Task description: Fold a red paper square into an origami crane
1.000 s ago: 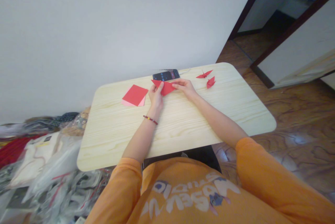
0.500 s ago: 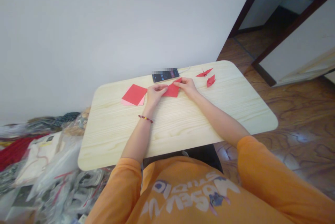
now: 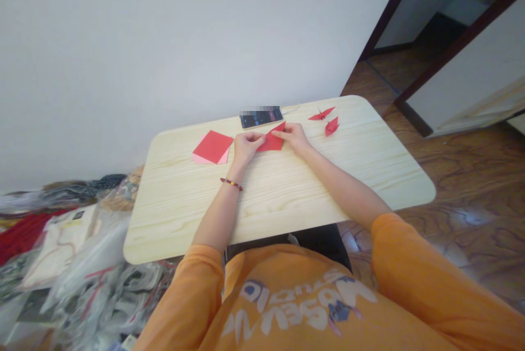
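Observation:
A folded piece of red origami paper (image 3: 270, 142) lies on the pale wooden table (image 3: 184, 209), with one pointed corner rising toward the upper right. My left hand (image 3: 246, 148) pinches its left end, and my right hand (image 3: 293, 138) holds its right end with the fingertips. The middle of the paper shows between them, while its ends are hidden under my fingers. Left of my left hand lies a stack of red and pink origami squares (image 3: 212, 147). A dark smartphone (image 3: 261, 118) sits just beyond the hands, and two small red paper cranes (image 3: 322, 114) (image 3: 331, 126) stand to the right.
A white wall (image 3: 164, 56) runs behind the table. A heap of plastic bags and fabric (image 3: 94, 263) lies on the floor at lower left. Brown patterned flooring (image 3: 463, 176) and a dark-framed doorway (image 3: 414, 28) are on the right.
The red paper has come down from a raised, tilted triangle to lying on the table. My left hand has moved right and closed in on it, nearer my right hand.

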A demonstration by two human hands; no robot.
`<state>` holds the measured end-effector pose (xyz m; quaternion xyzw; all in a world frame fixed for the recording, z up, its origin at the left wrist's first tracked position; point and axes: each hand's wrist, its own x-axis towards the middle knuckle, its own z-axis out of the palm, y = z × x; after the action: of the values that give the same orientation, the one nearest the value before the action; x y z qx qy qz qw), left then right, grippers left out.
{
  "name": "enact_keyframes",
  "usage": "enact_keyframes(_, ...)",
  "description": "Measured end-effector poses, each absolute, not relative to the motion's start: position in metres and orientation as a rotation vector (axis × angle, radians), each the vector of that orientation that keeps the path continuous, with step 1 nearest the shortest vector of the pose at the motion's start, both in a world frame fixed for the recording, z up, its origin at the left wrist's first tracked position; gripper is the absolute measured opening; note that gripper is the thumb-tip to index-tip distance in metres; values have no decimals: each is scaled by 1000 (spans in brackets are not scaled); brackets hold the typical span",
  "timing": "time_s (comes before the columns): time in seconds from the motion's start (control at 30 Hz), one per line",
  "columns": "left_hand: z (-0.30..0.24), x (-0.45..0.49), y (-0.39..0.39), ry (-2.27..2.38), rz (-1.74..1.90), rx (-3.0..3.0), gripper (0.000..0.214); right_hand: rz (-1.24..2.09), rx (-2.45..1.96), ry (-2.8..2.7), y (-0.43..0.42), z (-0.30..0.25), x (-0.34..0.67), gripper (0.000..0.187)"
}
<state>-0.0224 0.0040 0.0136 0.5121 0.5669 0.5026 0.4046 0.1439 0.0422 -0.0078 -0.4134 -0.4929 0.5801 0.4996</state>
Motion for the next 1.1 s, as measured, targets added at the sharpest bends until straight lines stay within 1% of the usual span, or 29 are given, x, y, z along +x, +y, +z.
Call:
enact_keyframes(0.17, 10, -32, 10, 1473, 1220, 1471, 6, 1366, -1020, -1156, 46, -10, 147, 39)
enact_keyframes(0.4, 6, -41, 15, 1440, 1207, 1526, 8, 1353, -1020, -1117, 49, -11, 149, 38)
enact_keyframes(0.5, 4, -54, 18, 1447, 1264, 1499, 4, 1331, -1049, -1055, 54, -12, 155, 37)
enact_keyframes(0.7, 6, -65, 21, 1624, 1379, 1444, 4, 1286, -1004, -941, 65, -14, 165, 34)
enact_keyframes(0.77, 10, -57, 17, 1518, 1463, 1471, 9, 1299, -1019, -962, 63, -14, 164, 34)
enact_keyframes(0.8, 13, -52, 15, 1429, 1496, 1495, 15, 1307, -1029, -979, 62, -14, 163, 33)
enact_keyframes(0.87, 19, -42, 9, 1264, 1451, 1601, 33, 1323, -1035, -1016, 59, -13, 161, 34)
enact_keyframes(0.93, 24, -34, 4, 1198, 1368, 1655, 48, 1336, -1022, -1047, 57, -12, 160, 35)
enact_keyframes(1.0, 26, -29, 1, 1172, 1325, 1660, 51, 1346, -1011, -1064, 55, -11, 160, 36)
enact_keyframes(1.1, 25, -27, -1, 1179, 1287, 1670, 41, 1362, -1007, -1069, 54, -9, 159, 37)
